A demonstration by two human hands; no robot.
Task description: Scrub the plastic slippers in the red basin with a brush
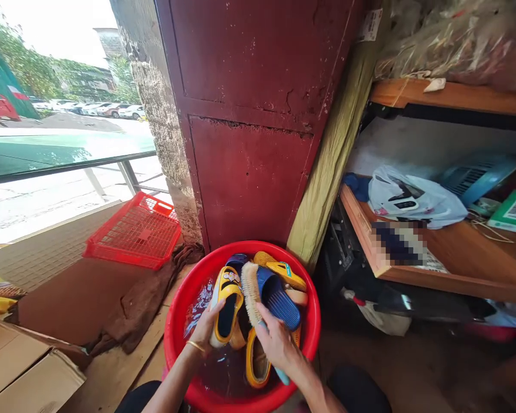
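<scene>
A red plastic basin (171, 338) of water sits below me, holding several wet slippers. My left hand (205, 328) grips a yellow slipper (226, 307) with a black insole, tilted upright against the basin's left side. My right hand (277, 344) holds a scrub brush (250, 292) with pale bristles and a teal handle (281, 375). Its bristles lie next to the yellow slipper's edge. A blue slipper (275, 298) rests just beyond them. Another yellow slipper (257, 360) lies under my hands, and a third (281, 271) sits at the far rim.
A dark red metal panel (245, 132) rises behind the basin. A red plastic crate (133, 230) and brown cloth (148, 301) lie to the left, with a cardboard box (21, 367) near me. On the right, a wooden shelf (413, 276) holds a white plastic bag (413, 198).
</scene>
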